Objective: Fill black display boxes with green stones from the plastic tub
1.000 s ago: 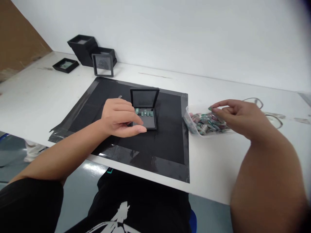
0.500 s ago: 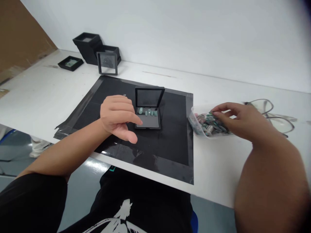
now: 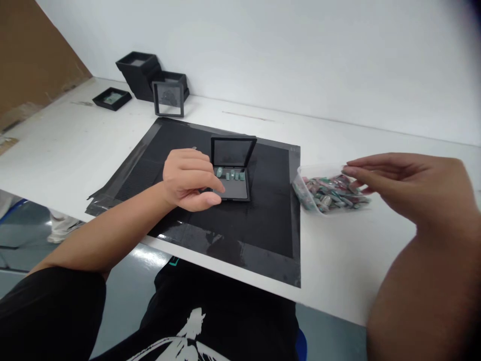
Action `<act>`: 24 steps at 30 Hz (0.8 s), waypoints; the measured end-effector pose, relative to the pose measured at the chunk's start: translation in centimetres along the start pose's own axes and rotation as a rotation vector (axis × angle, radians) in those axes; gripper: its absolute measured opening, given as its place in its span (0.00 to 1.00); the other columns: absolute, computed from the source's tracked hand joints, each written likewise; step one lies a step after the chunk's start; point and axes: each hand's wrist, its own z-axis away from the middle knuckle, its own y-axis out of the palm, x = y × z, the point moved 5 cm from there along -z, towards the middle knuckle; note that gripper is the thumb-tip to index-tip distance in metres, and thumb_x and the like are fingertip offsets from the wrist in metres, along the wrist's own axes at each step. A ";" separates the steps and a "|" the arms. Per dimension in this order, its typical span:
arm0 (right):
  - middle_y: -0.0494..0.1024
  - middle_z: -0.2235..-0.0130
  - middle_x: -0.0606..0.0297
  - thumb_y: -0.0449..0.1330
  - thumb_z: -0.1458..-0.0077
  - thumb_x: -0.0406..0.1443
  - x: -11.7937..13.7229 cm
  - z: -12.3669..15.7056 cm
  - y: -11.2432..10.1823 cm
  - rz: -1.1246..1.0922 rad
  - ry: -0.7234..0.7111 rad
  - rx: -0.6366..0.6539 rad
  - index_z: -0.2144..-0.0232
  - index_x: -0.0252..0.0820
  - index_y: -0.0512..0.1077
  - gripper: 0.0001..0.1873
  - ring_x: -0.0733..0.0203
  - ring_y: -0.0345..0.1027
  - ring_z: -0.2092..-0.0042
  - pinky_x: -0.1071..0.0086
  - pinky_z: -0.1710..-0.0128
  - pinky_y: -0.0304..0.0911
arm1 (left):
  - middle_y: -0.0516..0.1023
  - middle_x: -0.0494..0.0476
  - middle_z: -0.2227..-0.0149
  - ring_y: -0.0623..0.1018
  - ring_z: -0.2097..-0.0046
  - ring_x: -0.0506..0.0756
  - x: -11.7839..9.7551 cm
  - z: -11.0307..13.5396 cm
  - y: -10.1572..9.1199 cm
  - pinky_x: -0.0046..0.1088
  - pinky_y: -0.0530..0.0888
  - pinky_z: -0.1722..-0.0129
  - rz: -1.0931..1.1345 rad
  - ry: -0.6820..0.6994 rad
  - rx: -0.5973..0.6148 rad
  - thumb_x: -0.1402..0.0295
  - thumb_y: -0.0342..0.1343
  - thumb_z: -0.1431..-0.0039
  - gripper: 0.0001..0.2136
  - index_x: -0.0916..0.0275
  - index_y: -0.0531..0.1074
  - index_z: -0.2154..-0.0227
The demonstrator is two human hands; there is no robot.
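Head view, looking forward and down at a white table (image 3: 330,265). A black hinged case (image 3: 236,190) stands with its lid raised on a dark mat (image 3: 259,225) whose borders are covered with glossy tape. Five small green pieces (image 3: 232,175) lie in a row along the hinge side of its grey floor, the leftmost set slightly apart. The left hand (image 3: 190,180), thumb and forefinger parted and other fingers curled, is held palm down at the case's left side, covering part of it; contact cannot be determined. At the mat's right edge, a clear plastic tub (image 3: 301,188) contains a heap of green, pink and silvery pieces (image 3: 326,194). The right hand (image 3: 417,188) is above the tub's right end, thumb and forefinger brought together; whether anything is gripped between them cannot be told. Far left: stacked black frames (image 3: 139,80), one upright windowed frame (image 3: 169,100) before them, and a flat frame (image 3: 112,99) lying beside the stack.
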 end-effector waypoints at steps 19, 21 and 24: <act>0.83 0.68 0.62 0.73 0.56 0.34 2.1 0.4 1.1 -0.610 -0.187 0.139 0.70 0.42 0.82 0.07 0.64 0.75 0.71 0.71 0.74 0.71 | 0.68 0.47 0.84 0.68 0.82 0.46 -0.2 -0.3 0.2 0.25 0.62 0.80 -0.007 -0.022 0.055 0.66 0.52 0.34 0.17 0.62 0.73 0.79; 0.82 0.70 0.65 0.72 0.55 0.34 3.0 0.8 1.4 -0.772 -0.228 0.219 0.71 0.44 0.81 0.06 0.65 0.74 0.72 0.72 0.77 0.70 | 0.68 0.47 0.84 0.68 0.82 0.46 -0.3 -0.3 0.2 0.25 0.62 0.80 -0.010 -0.025 0.053 0.66 0.52 0.34 0.17 0.62 0.73 0.79; 0.81 0.69 0.67 0.71 0.53 0.35 3.9 1.4 1.7 -0.846 -0.255 0.347 0.71 0.46 0.80 0.04 0.64 0.74 0.72 0.70 0.77 0.70 | 0.68 0.47 0.85 0.68 0.82 0.46 -0.2 -0.3 0.2 0.25 0.62 0.80 -0.025 -0.039 0.053 0.65 0.52 0.34 0.18 0.61 0.73 0.80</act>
